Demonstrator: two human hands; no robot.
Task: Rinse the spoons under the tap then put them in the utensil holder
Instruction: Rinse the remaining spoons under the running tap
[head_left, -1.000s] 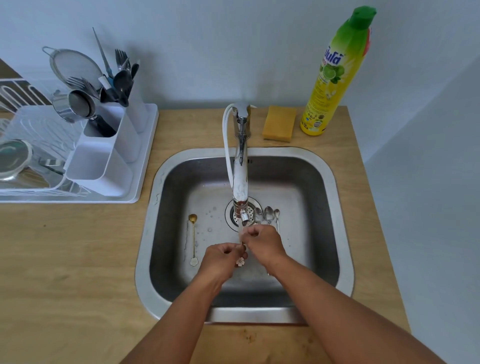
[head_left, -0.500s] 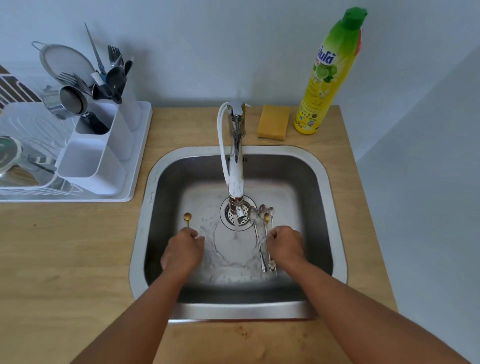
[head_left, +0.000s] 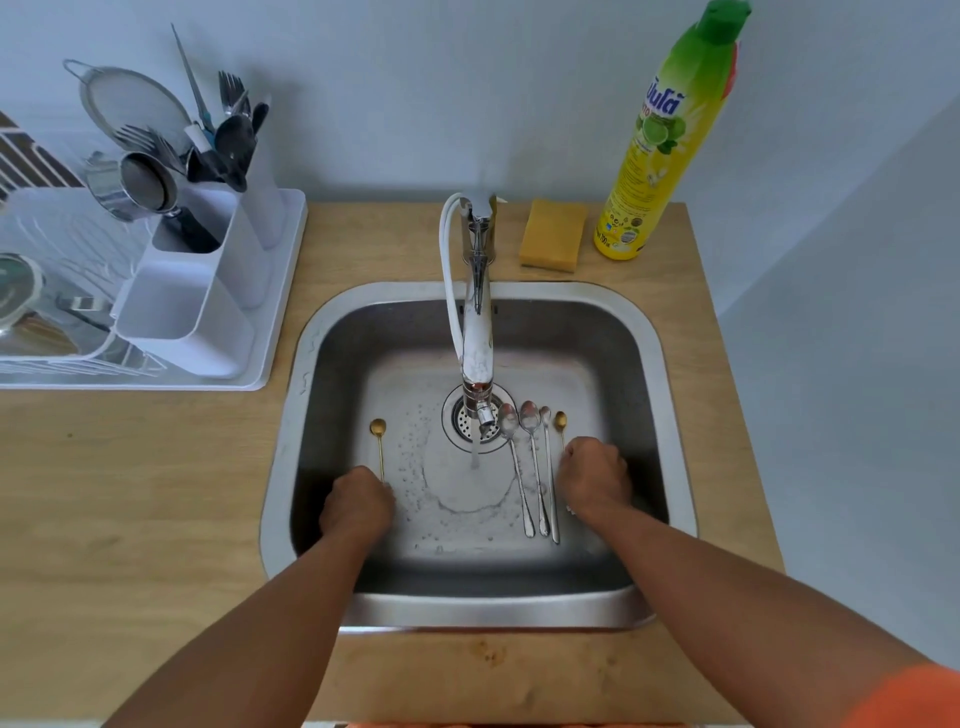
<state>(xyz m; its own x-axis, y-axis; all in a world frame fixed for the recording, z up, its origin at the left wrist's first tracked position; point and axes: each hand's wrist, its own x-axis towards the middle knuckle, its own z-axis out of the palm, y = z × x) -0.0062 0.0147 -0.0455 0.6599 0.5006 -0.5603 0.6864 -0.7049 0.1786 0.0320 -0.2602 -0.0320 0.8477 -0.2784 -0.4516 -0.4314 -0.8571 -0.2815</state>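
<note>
Lying on the wet steel sink (head_left: 644, 364) floor, slim gold-bowled spoons are covered by both hands. The left gold spoon (head_left: 378, 436) is gripped by the curled left hand (head_left: 357, 503). The right gold spoon (head_left: 560, 422) is met by the curled right hand (head_left: 593, 479); a grip cannot be told.

Sink (head_left: 670, 395) basin, centre of frame: tap (head_left: 478, 332) spout with white hose (head_left: 448, 270) overhangs the middle, water stream falling at the drain (head_left: 467, 421). Open floor lies lower centre, between left hand (head_left: 356, 506) and right hand (head_left: 592, 480). Three silver spoons (head_left: 535, 467) lie side by side right of the stream; a gold spoon (head_left: 379, 441) left, another gold spoon (head_left: 560, 422) far right. Utensil holder (head_left: 192, 312), upper left: front compartment open from above, rear ones crowded with cutlery (head_left: 228, 140). Sponge (head_left: 551, 236) and bottle (head_left: 670, 135) occupy the upper-right counter.
</note>
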